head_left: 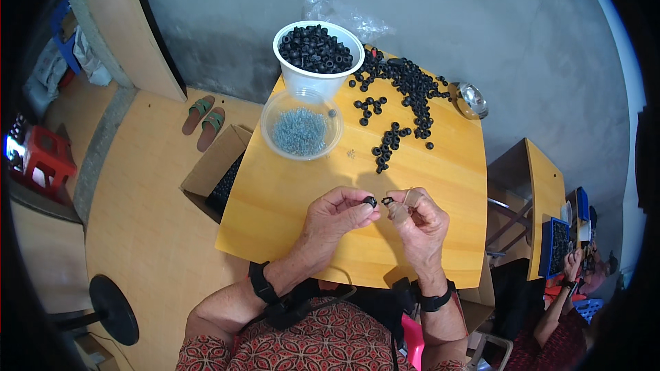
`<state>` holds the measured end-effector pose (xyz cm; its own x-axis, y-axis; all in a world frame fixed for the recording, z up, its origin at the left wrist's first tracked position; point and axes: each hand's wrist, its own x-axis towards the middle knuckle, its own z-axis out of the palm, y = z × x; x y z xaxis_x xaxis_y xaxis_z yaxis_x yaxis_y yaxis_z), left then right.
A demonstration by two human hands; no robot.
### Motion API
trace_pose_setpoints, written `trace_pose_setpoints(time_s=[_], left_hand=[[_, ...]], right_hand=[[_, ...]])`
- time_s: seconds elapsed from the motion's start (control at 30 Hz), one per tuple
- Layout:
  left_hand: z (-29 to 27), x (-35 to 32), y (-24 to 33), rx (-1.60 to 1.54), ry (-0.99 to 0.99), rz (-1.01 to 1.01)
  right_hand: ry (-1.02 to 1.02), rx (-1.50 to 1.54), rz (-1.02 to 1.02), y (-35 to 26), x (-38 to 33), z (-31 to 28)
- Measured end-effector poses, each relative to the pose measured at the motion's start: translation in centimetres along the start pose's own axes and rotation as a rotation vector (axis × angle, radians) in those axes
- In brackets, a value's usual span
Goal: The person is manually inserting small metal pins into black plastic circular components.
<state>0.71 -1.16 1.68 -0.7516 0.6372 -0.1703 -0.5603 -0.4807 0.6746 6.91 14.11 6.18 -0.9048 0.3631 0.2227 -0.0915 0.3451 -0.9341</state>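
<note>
Between the thumb and fingers of my left hand (337, 218) is a small round black part (370, 201). My right hand (421, 223) pinches another small black piece (387, 200), facing the first with a narrow gap between them. Both hands are above the near part of the yellow table (275, 216). Beyond them lie many loose black round parts (416, 93), some with holes showing. A clear round tub (267, 130) of small silvery pieces stands at the table's left, and a white bucket (313, 82) heaped with black parts stands behind it.
A shiny metal bowl (471, 100) sits at the table's far right edge. Crumpled clear plastic (340, 14) lies by the wall. A cardboard box (218, 158) stands left of the table. At the right, another person (560, 330) works by a blue tray (554, 247).
</note>
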Motion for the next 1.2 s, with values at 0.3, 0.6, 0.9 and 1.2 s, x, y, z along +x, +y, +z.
trace_pose_setpoints(time_s=[0.3,0.6,0.9,1.2], left_hand=[[0.1,0.0,-0.3,0.028,-0.05,0.017],[-0.6,0.2,-1.0,0.08,-0.071,0.043],[-0.4,0.0,-0.9,0.098,-0.034,0.002],[-0.4,0.7,-0.3,0.116,0.014,-0.074]], right_hand=[[-0.086,-0.112,-0.14,-0.5,0.3,-0.4],[-0.157,-0.347,-0.327,-0.7,0.7,0.0],[-0.197,-0.252,-0.319,0.7,0.5,-0.3],[-0.219,-0.351,-0.318,0.2,0.5,-0.4]])
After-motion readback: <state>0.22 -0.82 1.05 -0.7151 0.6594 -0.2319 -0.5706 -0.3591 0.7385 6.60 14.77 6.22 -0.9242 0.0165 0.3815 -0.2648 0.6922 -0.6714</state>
